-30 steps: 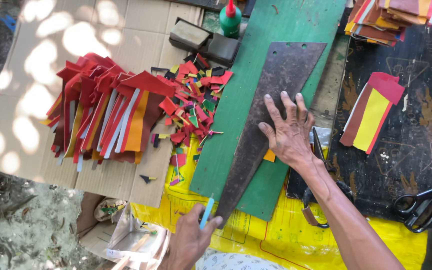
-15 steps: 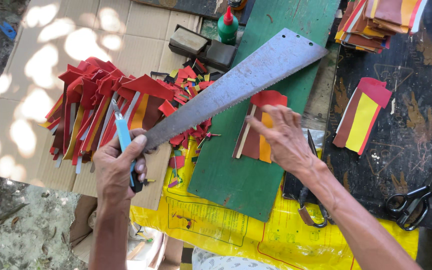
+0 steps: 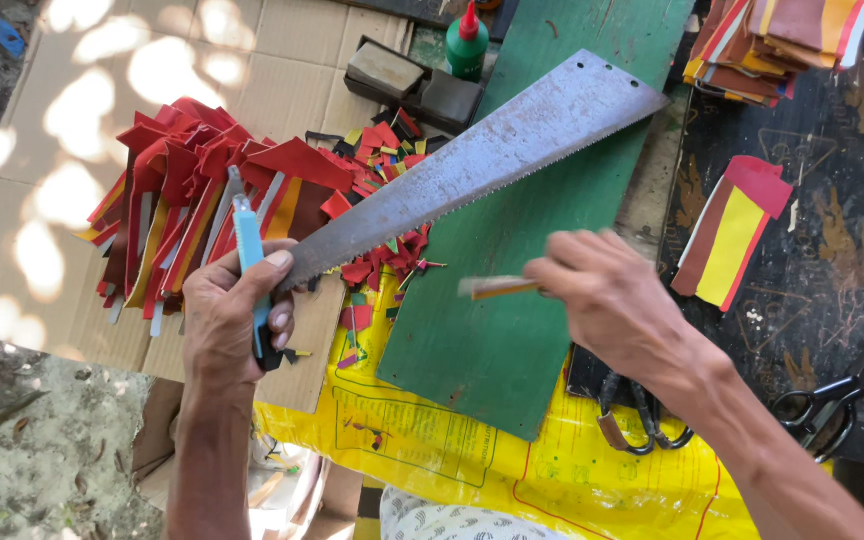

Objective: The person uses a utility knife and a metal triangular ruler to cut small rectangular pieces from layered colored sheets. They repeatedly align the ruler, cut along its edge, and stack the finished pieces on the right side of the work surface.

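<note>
Left hand (image 3: 237,320) is clenched around a blue utility knife (image 3: 250,262) and the narrow end of a saw blade (image 3: 472,165), thumb pressed over both. The blade's long axis runs from about 8 o'clock at the hand to 2 o'clock, where its broad square-cut end lies over the green board (image 3: 542,300); the toothed edge faces down and to the right. The knife points toward 12 o'clock, just beside the pile of red, brown and orange strips (image 3: 187,195) on the cardboard (image 3: 82,90). Right hand (image 3: 607,300) hovers over the board at the blade's 5 o'clock, fingers pinched on a thin strip stack (image 3: 497,288) that lies nearly level, pointing toward 9 o'clock. Small coloured offcuts (image 3: 382,260) lie beneath the blade. Scissors (image 3: 832,410) rest at 4 o'clock, a green glue bottle (image 3: 468,45) at 12 o'clock.
</note>
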